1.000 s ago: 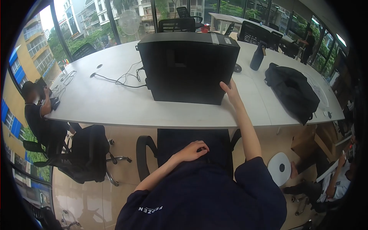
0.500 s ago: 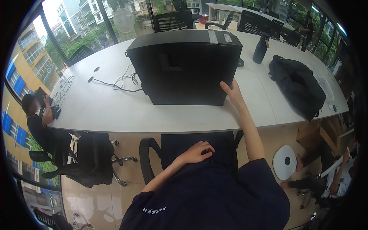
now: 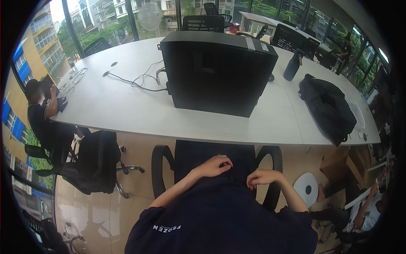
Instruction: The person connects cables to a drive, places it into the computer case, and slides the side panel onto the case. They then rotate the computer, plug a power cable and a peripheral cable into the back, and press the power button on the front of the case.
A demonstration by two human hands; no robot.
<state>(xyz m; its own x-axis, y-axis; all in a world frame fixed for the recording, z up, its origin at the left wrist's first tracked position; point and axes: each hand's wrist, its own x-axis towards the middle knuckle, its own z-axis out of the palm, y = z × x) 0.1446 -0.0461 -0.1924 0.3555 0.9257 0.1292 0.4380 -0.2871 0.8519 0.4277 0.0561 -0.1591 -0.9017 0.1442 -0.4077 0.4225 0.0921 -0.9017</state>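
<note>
A black desktop computer case [image 3: 213, 74] stands upright on the white table [image 3: 203, 125], slightly turned, with a cable at its left side. My left hand [image 3: 215, 166] rests over my lap, fingers loosely bent and holding nothing. Beside it, to the right, my right hand [image 3: 263, 178] hangs above my lap with relaxed, bent fingers and nothing visible in them. Both hands are apart from the case and nearest to my dark shirt [image 3: 224, 216] and the chair's armrests [image 3: 270, 158].
Right of the case stand a dark bottle [image 3: 292, 65] and a black bag [image 3: 327, 108]. Cables [image 3: 137, 84] lie on the left. One person [image 3: 40, 108] sits at the table's left end; another [image 3: 366, 207] sits at lower right near a cardboard box [image 3: 344, 163].
My right hand has let go of the case's right edge and come back to my lap. The case stands more angled in view. My left hand has stayed over my lap.
</note>
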